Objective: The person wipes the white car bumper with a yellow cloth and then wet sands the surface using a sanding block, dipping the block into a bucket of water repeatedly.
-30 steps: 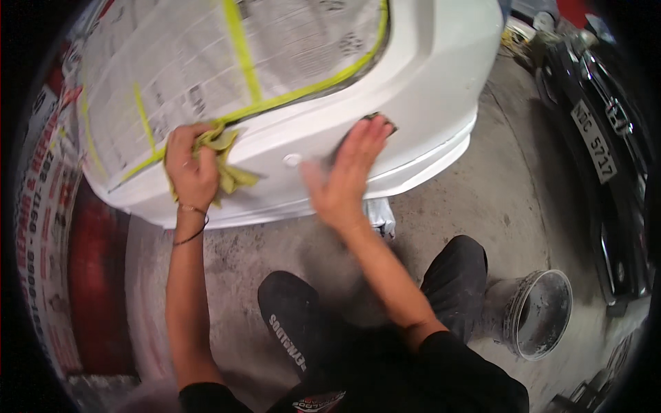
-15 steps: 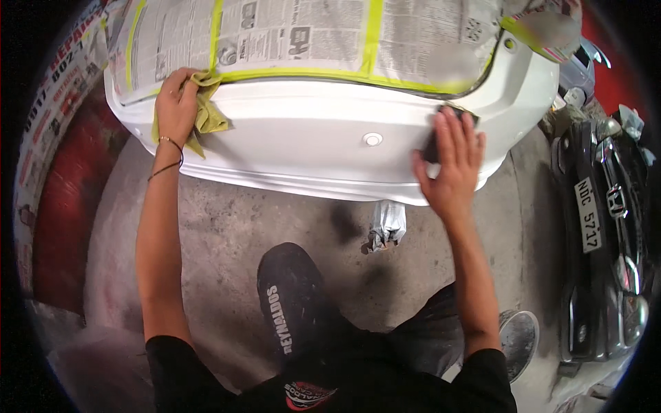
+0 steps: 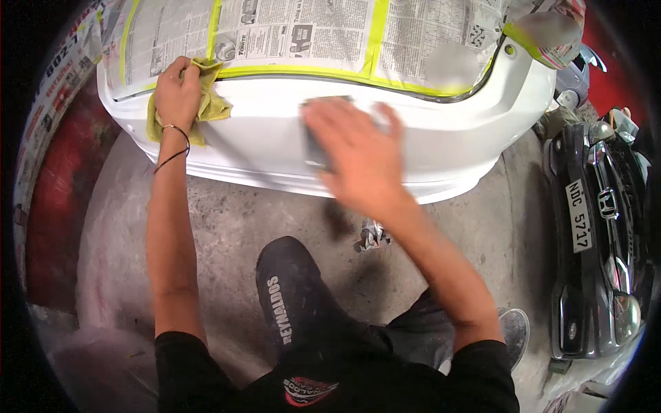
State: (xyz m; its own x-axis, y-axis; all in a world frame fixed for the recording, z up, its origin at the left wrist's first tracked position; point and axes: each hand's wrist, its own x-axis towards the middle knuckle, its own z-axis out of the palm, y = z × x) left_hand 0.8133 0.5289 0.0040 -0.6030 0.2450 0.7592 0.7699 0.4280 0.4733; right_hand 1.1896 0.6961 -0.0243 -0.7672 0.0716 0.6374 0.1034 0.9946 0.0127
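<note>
A white car body panel (image 3: 261, 138) curves across the upper middle, its window area covered with newspaper (image 3: 310, 27) edged by yellow-green tape (image 3: 275, 71). My left hand (image 3: 177, 96) grips a crumpled yellow cloth (image 3: 215, 109) against the panel's left part, just below the tape. My right hand (image 3: 358, 151), blurred by motion, lies over a dark pad (image 3: 318, 155) pressed on the panel's middle, fingers angled up and leftward, hiding much of the pad.
A dark detached bumper (image 3: 578, 289) with chrome trim lies at the right. A bucket (image 3: 516, 334) sits beside my right leg. A grey wrapped support (image 3: 372, 237) stands under the panel. Red surfaces and a printed banner (image 3: 51, 110) line the left; concrete floor (image 3: 206, 227) lies below.
In the last half second my right hand has swept left with the pad from the panel's right part to its middle. The view shifted since a second ago; my left hand still holds the cloth.
</note>
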